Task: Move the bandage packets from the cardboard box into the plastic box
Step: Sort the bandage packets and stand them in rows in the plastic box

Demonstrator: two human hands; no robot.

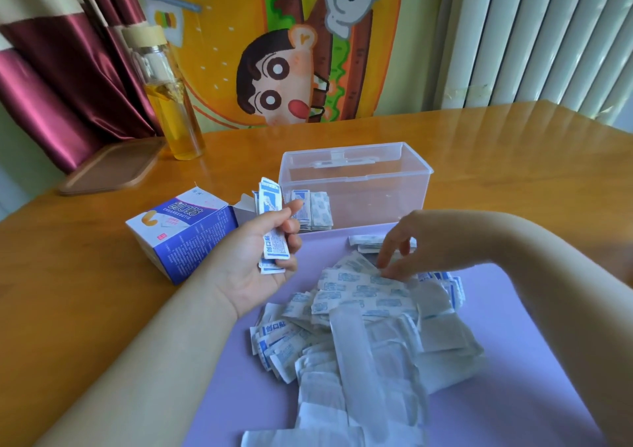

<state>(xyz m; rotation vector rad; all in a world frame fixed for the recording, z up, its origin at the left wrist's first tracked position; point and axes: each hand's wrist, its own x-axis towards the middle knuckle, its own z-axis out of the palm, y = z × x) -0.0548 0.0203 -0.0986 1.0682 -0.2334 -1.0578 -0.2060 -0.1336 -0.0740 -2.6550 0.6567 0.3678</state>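
Note:
A heap of white-and-blue bandage packets (370, 326) lies spread on a purple mat (513, 395). My left hand (253, 261) holds a small stack of packets (272, 220) upright, just left of the clear plastic box (356, 159). A few packets (313, 210) stand inside that box at its left end. My right hand (407, 244) reaches down, fingertips touching packets at the far edge of the heap; whether it grips one I cannot tell. The blue-and-white cardboard box (185, 234) lies open on its side to the left.
A glass bottle of yellow liquid (171, 104) stands at the back left beside a brown wooden tray (109, 167). The wooden table (68, 292) runs to a curtain, a cartoon cloth and a radiator behind.

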